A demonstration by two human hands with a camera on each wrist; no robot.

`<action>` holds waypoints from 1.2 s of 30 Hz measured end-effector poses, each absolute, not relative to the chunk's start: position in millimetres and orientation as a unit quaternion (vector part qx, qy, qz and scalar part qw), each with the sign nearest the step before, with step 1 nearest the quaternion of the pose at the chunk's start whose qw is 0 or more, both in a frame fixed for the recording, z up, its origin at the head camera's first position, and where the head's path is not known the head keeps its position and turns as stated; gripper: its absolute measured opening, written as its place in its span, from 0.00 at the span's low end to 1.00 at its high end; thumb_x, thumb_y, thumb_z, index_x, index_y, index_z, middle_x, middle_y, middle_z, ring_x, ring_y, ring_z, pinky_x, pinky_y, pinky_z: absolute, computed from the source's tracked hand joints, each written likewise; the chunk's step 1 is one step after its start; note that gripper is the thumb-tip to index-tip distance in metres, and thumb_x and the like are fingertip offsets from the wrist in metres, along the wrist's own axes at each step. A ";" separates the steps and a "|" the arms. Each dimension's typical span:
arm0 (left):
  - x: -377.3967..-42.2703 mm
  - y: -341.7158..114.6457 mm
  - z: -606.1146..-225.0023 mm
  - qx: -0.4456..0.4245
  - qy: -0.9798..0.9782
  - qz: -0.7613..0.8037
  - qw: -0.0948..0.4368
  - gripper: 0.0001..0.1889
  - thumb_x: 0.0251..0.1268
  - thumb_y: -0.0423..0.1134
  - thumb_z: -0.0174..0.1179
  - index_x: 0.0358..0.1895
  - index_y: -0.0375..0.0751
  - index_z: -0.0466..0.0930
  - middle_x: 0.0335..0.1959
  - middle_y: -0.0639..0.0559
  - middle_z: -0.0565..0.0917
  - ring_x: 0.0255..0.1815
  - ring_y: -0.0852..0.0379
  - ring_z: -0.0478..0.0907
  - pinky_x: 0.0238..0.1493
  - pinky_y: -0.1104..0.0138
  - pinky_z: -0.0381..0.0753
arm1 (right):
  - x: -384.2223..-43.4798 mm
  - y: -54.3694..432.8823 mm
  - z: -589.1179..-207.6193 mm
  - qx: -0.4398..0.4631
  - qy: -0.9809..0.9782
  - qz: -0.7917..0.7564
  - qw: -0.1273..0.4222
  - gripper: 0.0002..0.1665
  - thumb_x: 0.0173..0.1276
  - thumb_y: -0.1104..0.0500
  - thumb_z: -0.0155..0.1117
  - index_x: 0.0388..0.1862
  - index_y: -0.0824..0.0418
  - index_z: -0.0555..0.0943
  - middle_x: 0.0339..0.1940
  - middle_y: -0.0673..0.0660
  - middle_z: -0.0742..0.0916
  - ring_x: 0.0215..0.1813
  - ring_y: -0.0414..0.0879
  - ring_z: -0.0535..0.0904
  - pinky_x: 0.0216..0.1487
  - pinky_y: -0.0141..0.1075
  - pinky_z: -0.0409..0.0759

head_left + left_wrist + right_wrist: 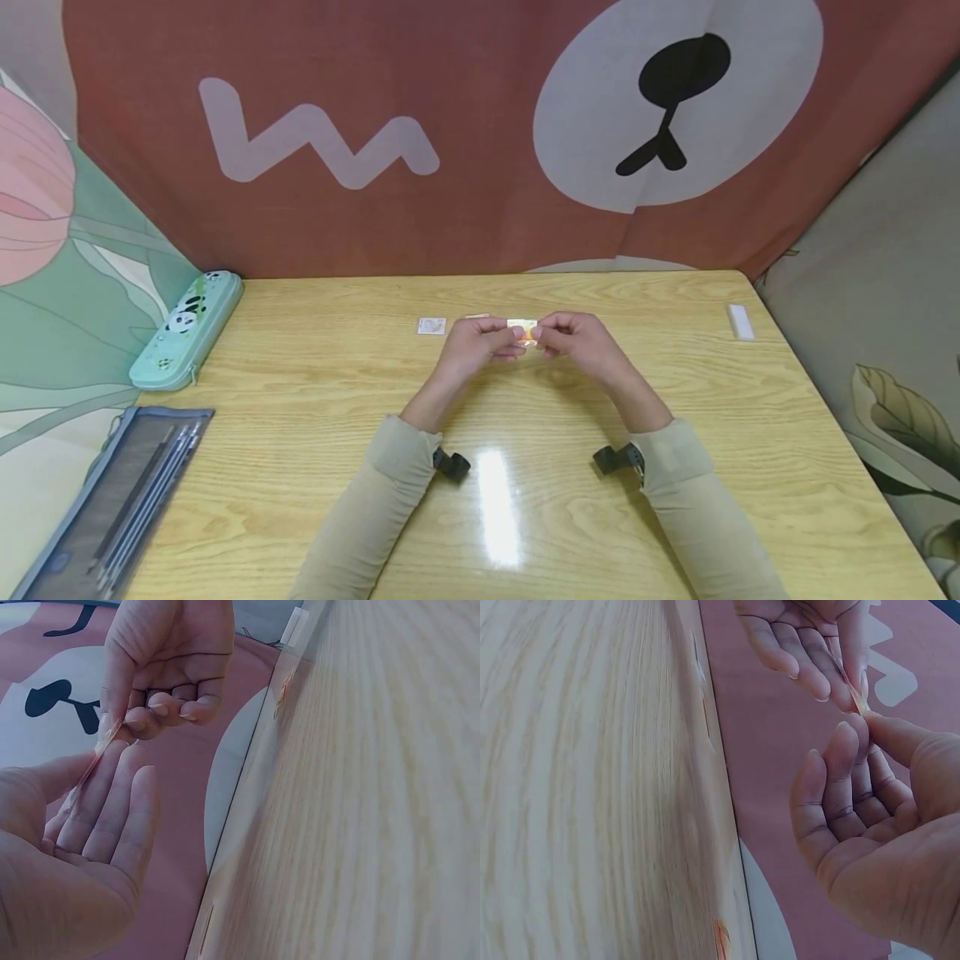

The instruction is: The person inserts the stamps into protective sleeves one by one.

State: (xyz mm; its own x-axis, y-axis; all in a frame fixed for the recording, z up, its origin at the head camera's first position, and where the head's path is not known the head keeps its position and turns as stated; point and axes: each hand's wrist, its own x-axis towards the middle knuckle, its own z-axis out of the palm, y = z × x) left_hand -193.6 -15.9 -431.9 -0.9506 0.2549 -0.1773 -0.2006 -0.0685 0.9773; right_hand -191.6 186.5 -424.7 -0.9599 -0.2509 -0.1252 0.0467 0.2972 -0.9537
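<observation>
Between both hands, above the far part of the table, is a small thin stamp-like card printed in orange and pale colours. My left hand pinches its left end between thumb and fingers. The opposite end is pinched by my right hand. Seen edge-on in the left wrist view, the card looks very thin, and the remaining fingers extend loosely below it. A similar flat card lies on the table left of my left hand. Just behind that hand shows the edge of another card, mostly hidden.
A white block lies at the table's far right. To the left are a mint panda pencil case and a blue-edged mesh pouch with long thin items inside. A printed red cloth hangs behind the wooden table.
</observation>
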 end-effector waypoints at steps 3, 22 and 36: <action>-193.6 -16.1 -431.1 0.020 0.666 0.729 0.159 0.11 0.66 0.37 0.69 0.42 0.30 0.87 0.38 0.42 0.91 0.32 0.59 0.90 0.54 0.48 0.87 | -192.5 187.0 -425.5 -0.063 0.795 -0.590 0.126 0.16 0.75 0.56 0.63 0.47 0.70 0.83 0.33 0.51 0.85 0.38 0.47 0.83 0.47 0.41 0.89; -195.4 -18.1 -430.5 0.007 0.657 0.738 0.156 0.11 0.66 0.39 0.69 0.42 0.32 0.86 0.42 0.42 0.91 0.35 0.58 0.90 0.49 0.56 0.90 | -193.8 191.9 -423.3 -0.073 0.796 -0.587 0.128 0.19 0.78 0.52 0.60 0.51 0.67 0.85 0.36 0.49 0.88 0.42 0.55 0.84 0.48 0.38 0.86; -194.5 -17.7 -430.1 0.012 0.655 0.738 0.160 0.09 0.67 0.37 0.68 0.33 0.33 0.85 0.37 0.42 0.91 0.34 0.57 0.90 0.52 0.50 0.88 | -193.1 191.2 -423.1 -0.065 0.794 -0.590 0.131 0.17 0.76 0.56 0.62 0.52 0.69 0.84 0.34 0.49 0.86 0.36 0.44 0.82 0.47 0.43 0.87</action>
State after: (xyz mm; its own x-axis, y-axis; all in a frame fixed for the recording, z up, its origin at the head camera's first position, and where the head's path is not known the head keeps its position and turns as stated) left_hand -194.5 -17.7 -430.1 -0.9487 0.2515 -0.1913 -0.2200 -0.0909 0.9713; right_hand -193.1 191.2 -423.1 -0.9575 -0.2570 -0.1309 0.0510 0.2959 -0.9539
